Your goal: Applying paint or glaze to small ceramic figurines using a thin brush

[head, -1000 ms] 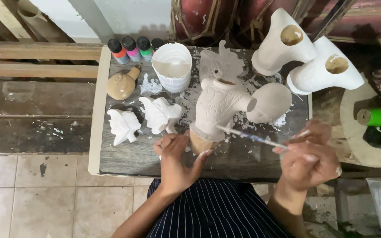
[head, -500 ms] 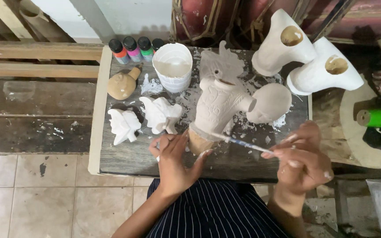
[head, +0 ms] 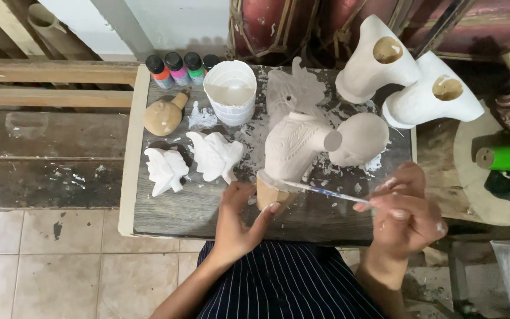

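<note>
Since half a second ago: brush tip stays at the base of the carved figure, left thumb slides a little further up its foot.

Left hand [head: 237,221] braces the wooden carved figure [head: 293,155] at its unpainted brown base, thumb pressed to the wood, other fingers loosely curled on the tabletop [head: 166,210]; right hand [head: 405,215] pinches a thin paintbrush [head: 326,192] between thumb and fingertips, bristles at the white-primed lower edge. Figure stands upright at the table's centre-front; judged rigid, fairly light, top-heavy, wet primer likely slick, so the bare base is the sound grip. Nearby: white paint cup [head: 230,91], two small white figurines [head: 190,162], paint bottles [head: 178,68], two primed masks [head: 408,80]. Table is dark, paint-flecked planks; tiled floor [head: 48,272], cluttered workshop corner.
</note>
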